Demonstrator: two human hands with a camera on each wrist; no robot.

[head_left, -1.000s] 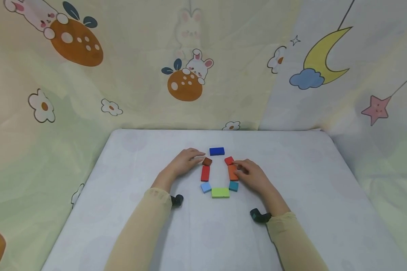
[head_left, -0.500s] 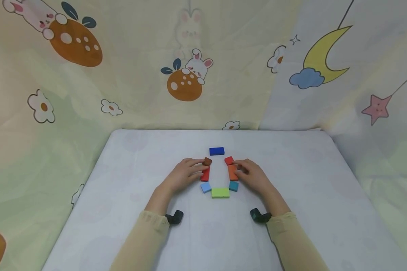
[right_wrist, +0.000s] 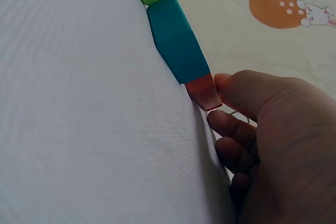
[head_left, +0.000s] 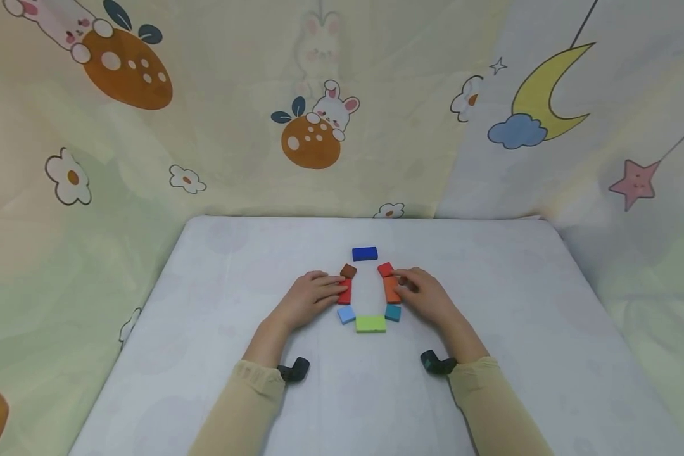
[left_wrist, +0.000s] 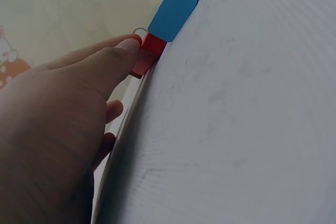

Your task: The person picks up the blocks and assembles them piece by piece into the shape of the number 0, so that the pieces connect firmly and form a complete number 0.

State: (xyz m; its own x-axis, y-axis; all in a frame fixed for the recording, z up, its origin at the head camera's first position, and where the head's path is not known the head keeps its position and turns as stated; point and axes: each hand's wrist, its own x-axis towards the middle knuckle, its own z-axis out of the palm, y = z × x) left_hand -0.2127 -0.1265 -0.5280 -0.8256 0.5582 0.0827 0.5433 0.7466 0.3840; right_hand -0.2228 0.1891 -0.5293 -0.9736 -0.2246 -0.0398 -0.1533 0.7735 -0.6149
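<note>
My left hand (head_left: 310, 299) has its fingers stretched over a red rectangular block (head_left: 345, 292); its thumb lies against that block's side in the left wrist view. Just beyond the fingers sits a small brown block (head_left: 349, 271). Across the arrangement, my right hand (head_left: 426, 295) rests with loosely bent fingers beside an orange block (head_left: 391, 291), and its fingertips reach a small red block (head_left: 385, 270). The right wrist view has the thumb touching the orange block. A light blue block (head_left: 346, 314), a lime green block (head_left: 370, 324) and a teal block (head_left: 392, 313) form the near end.
A dark blue block (head_left: 365, 254) lies at the far end, apart from the others. The blocks lie in an oval on a white-covered table (head_left: 513, 285). A cartoon-printed cloth (head_left: 228, 126) hangs behind it and at the sides.
My left hand has drawn back toward the person, from beside the brown block to the red rectangular block, and its fingers settle over it. The right hand and the blocks keep their places.
</note>
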